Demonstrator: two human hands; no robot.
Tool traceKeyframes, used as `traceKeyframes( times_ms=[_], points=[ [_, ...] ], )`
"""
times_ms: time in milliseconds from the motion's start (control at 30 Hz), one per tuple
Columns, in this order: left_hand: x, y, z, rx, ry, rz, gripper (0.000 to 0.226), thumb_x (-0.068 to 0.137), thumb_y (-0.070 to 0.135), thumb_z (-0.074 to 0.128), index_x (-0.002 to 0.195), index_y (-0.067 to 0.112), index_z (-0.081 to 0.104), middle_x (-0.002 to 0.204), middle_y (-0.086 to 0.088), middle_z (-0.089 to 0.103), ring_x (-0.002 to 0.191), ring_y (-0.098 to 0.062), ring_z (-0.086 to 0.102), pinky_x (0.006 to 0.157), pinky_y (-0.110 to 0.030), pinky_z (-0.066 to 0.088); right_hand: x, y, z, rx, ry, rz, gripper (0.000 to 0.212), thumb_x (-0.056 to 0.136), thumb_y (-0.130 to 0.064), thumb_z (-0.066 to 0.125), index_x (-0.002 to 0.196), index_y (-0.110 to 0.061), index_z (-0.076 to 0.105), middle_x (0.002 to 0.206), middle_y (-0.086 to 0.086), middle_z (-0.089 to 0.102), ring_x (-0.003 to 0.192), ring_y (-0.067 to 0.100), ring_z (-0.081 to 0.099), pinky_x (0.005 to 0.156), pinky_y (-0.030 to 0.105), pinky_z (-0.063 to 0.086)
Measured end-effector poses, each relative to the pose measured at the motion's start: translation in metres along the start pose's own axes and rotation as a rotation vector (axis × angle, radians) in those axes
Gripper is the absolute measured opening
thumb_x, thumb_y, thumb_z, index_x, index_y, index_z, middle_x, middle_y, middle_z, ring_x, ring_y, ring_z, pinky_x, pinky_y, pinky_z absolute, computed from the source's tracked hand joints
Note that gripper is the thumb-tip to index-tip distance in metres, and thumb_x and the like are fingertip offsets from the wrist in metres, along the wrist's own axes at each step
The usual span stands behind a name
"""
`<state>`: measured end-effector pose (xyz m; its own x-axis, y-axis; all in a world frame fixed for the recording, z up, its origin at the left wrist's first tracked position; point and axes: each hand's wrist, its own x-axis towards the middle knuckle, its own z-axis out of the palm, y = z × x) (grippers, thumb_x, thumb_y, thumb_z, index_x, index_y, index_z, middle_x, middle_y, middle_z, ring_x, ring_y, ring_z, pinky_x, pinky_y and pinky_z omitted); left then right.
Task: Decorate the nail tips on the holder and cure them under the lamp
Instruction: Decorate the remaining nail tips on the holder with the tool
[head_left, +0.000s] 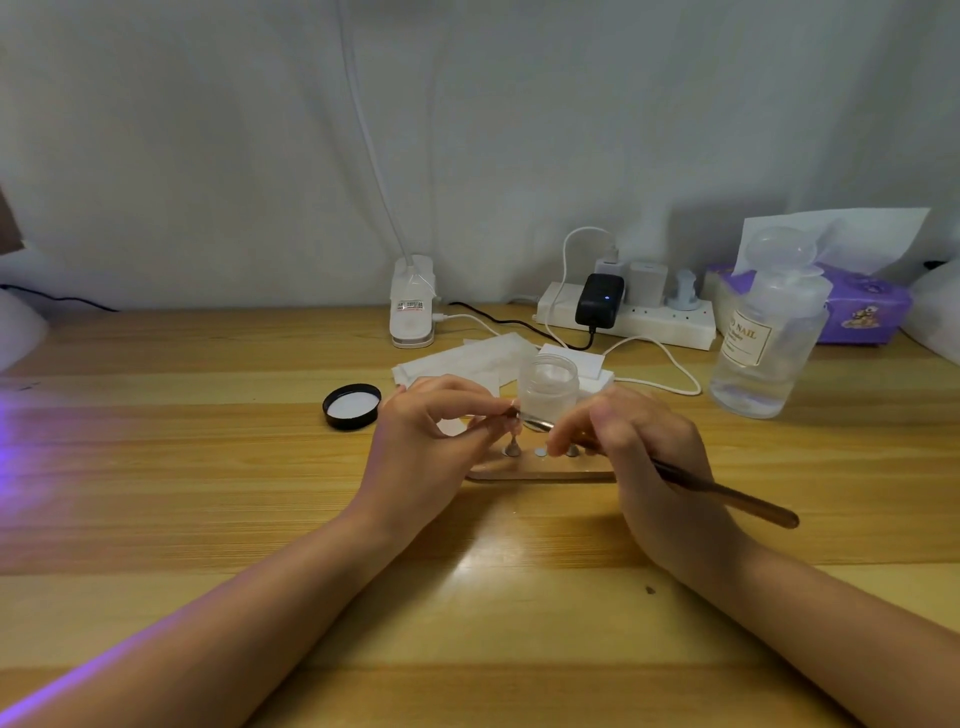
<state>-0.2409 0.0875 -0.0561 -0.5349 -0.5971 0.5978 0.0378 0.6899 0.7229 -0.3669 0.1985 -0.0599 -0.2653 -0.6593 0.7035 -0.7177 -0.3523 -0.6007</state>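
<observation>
My left hand (431, 436) pinches a small nail tip (514, 410) on its peg, lifted just above the flat tan holder (540, 473). My right hand (644, 457) grips a thin brush (727, 499); its metal end reaches the nail tip by my left fingertips. The brush's brown handle sticks out to the right. On the holder stand a few small pegs and round spots (540, 451). An open frosted jar (548, 387) stands right behind the hands.
A black jar lid (352, 406) lies to the left. White wipes (467, 358), a white box, a power strip (628, 317) with chargers and cables sit behind. A clear bottle (763, 348) and purple tissue box (862, 306) stand right. Violet light glows at left.
</observation>
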Motion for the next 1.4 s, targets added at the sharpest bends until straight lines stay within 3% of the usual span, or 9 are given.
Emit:
traceKeyframes(
  times_ms=[167,367,567,767,900,1000,1200,1267,1400],
  points=[
    [0.000,-0.004,-0.001,0.015,-0.011,-0.001,0.015,0.073,0.016,0.072,0.086,0.025,0.072,0.080,0.010,0.069,0.082,-0.012,0.061,0.075,-0.039,0.048,0.002,0.004,-0.003,0.142,0.075,0.169,0.037,0.094,-0.035,0.032,0.077,-0.022,0.062,0.073,-0.006,0.064,0.077,0.005,0.060,0.067,0.013,0.043],
    [0.001,-0.006,0.000,0.037,0.004,0.032,0.024,0.072,0.012,0.073,0.089,0.028,0.069,0.079,0.017,0.067,0.081,-0.007,0.061,0.075,-0.035,0.049,0.001,-0.003,0.001,-0.053,-0.022,-0.090,0.031,0.091,-0.027,0.031,0.076,-0.028,0.059,0.073,-0.025,0.055,0.077,-0.003,0.054,0.071,0.028,0.042],
    [0.000,-0.005,0.000,0.017,-0.002,0.032,0.022,0.073,0.015,0.071,0.091,0.027,0.069,0.079,0.019,0.067,0.082,-0.006,0.061,0.076,-0.033,0.049,0.003,0.000,-0.003,0.142,0.079,0.181,0.036,0.094,-0.031,0.033,0.076,-0.021,0.062,0.074,-0.006,0.064,0.077,0.005,0.060,0.068,0.016,0.044],
    [0.001,-0.008,0.000,0.047,0.006,0.056,0.029,0.074,0.006,0.071,0.092,0.029,0.068,0.080,0.023,0.065,0.085,-0.001,0.061,0.079,-0.023,0.047,0.002,-0.005,0.001,-0.084,-0.050,-0.088,0.032,0.091,-0.028,0.031,0.079,-0.025,0.060,0.076,-0.025,0.053,0.077,-0.006,0.053,0.072,0.019,0.040],
    [0.001,-0.009,0.000,0.030,0.016,0.050,0.031,0.074,0.008,0.071,0.088,0.035,0.067,0.072,0.033,0.063,0.085,0.004,0.061,0.078,-0.019,0.047,0.003,-0.001,-0.002,0.058,0.039,0.088,0.035,0.093,-0.031,0.034,0.074,-0.021,0.062,0.072,-0.011,0.063,0.076,0.003,0.060,0.070,0.021,0.046],
    [0.001,-0.010,0.001,0.029,0.013,0.043,0.029,0.075,0.008,0.071,0.093,0.031,0.067,0.077,0.030,0.063,0.087,0.000,0.061,0.079,-0.022,0.048,0.004,0.000,-0.004,0.132,0.106,0.189,0.037,0.093,-0.029,0.033,0.074,-0.020,0.062,0.072,-0.004,0.064,0.075,0.004,0.060,0.068,0.015,0.045],
    [0.001,-0.009,0.001,0.049,-0.011,0.062,0.030,0.077,0.009,0.070,0.090,0.035,0.067,0.079,0.028,0.064,0.089,-0.007,0.061,0.083,-0.040,0.048,0.003,-0.004,0.001,-0.107,-0.028,-0.066,0.031,0.091,-0.031,0.032,0.079,-0.026,0.061,0.076,-0.026,0.054,0.077,-0.005,0.054,0.072,0.022,0.041],
    [0.001,-0.008,0.001,0.047,0.000,0.059,0.029,0.077,0.012,0.069,0.088,0.038,0.067,0.076,0.032,0.063,0.090,-0.006,0.061,0.084,-0.044,0.047,0.002,-0.002,0.000,-0.056,0.005,0.005,0.037,0.090,-0.034,0.032,0.074,-0.021,0.063,0.074,-0.019,0.060,0.077,0.001,0.058,0.072,0.027,0.044],
    [0.002,-0.008,0.002,0.041,0.013,0.065,0.027,0.077,0.010,0.069,0.093,0.032,0.067,0.081,0.030,0.063,0.088,-0.002,0.061,0.082,-0.042,0.048,0.004,0.001,-0.003,0.145,0.112,0.196,0.036,0.093,-0.034,0.035,0.073,-0.022,0.062,0.071,-0.006,0.064,0.075,0.004,0.060,0.066,0.014,0.044]
  ],
)
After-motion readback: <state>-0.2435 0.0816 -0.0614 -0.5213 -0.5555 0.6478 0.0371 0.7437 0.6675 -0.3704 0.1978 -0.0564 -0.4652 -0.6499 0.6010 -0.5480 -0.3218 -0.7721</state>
